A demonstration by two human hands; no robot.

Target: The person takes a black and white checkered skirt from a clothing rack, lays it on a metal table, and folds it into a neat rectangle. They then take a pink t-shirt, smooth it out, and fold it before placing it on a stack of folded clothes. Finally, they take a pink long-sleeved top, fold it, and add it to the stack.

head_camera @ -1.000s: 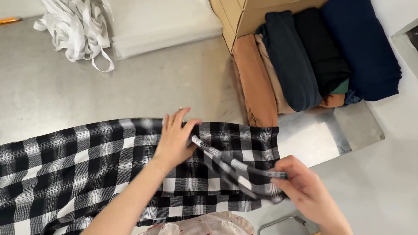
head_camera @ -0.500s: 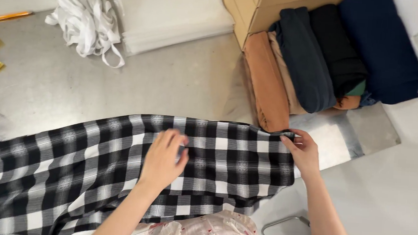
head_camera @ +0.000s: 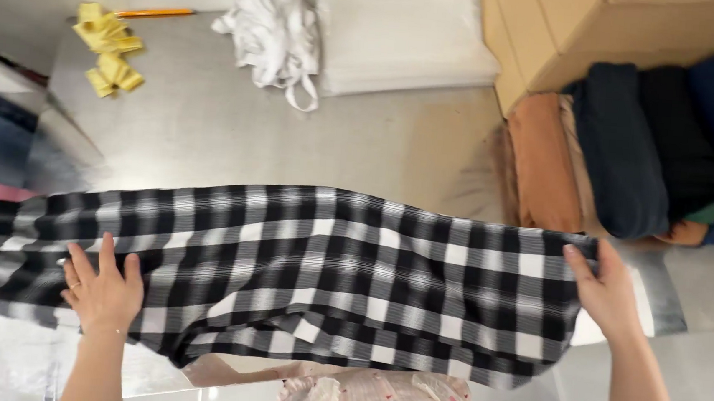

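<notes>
Checked cloth (head_camera: 318, 281) spread along the tabletop's (head_camera: 212, 123) near edge; our left hand (head_camera: 103, 292) presses flat, fingers splayed, while our right hand (head_camera: 606, 289) pinches its end, keeping it taut.

From where I watched, my left hand (head_camera: 103, 292) and right hand (head_camera: 610, 294) pressed the checked cloth (head_camera: 327, 274) flat, and beyond both grips a broad band of bare steel table (head_camera: 236, 133) lay open. Further past it sat white straps (head_camera: 277, 27) and yellow scraps (head_camera: 108, 53). Just beyond my right grip, folded garments (head_camera: 620, 152) and a cardboard box (head_camera: 569, 39) blocked passage.
</notes>
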